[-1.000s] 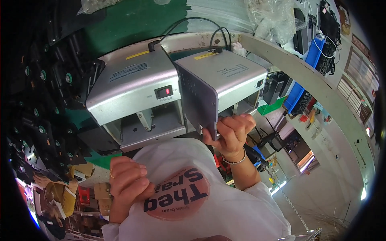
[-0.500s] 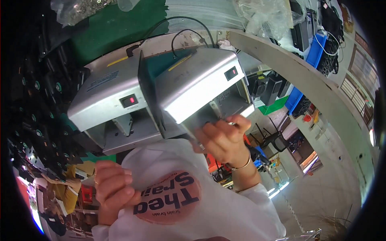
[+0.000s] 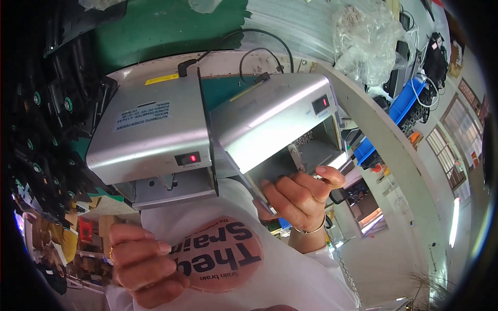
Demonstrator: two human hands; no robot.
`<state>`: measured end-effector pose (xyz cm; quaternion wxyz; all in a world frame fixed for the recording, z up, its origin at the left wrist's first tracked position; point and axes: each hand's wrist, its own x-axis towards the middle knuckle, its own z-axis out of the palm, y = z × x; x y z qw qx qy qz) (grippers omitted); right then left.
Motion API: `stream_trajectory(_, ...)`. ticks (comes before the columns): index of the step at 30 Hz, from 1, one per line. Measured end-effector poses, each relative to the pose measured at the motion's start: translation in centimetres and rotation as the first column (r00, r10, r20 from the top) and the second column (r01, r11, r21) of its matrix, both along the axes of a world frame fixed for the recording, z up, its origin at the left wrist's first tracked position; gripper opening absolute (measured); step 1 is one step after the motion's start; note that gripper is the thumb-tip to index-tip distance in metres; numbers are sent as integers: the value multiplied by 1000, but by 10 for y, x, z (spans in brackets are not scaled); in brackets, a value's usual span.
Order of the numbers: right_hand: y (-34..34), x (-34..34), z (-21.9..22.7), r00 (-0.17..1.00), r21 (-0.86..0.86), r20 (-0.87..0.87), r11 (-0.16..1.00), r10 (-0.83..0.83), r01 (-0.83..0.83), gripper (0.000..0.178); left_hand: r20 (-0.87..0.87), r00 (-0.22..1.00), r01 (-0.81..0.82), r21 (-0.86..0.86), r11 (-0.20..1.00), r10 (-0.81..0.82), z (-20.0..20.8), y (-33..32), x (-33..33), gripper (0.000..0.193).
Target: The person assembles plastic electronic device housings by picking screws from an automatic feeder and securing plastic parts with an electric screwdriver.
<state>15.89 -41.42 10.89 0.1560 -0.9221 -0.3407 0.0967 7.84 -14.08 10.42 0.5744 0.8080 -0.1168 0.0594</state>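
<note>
Two silver metal box-shaped screw feeders stand side by side. The left feeder has a lit red switch and an open tray at its front; the right feeder is turned at an angle, with small screws heaped inside. My right hand, wearing a thin bracelet, is closed around the lower front edge of the right feeder, its fingertips partly inside the opening. In front of my white shirt, my left hand is apart from both feeders. Its fingers are curled, hiding the palm and anything in it.
Black cables run behind the feeders. Many black plastic parts crowd the left side. Behind lie a green mat and a clear plastic bag. A pale curved table edge and blue bins are on the right.
The view has shifted, so both feeders appear lower and farther right. My right hand stays at the right feeder's front edge. My left hand has dropped a little, still curled.
</note>
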Motion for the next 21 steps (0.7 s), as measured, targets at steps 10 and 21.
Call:
stream_trajectory(10,-3,4,2,999,-21,42,1000,-14,15,10,63,994,-86,-59,995,90,-22,0,-9,23)
stream_trajectory(21,3,26,-1,1000,26,28,1000,8,-8,22,-48,998,-48,-86,995,44,-11,6,4,29)
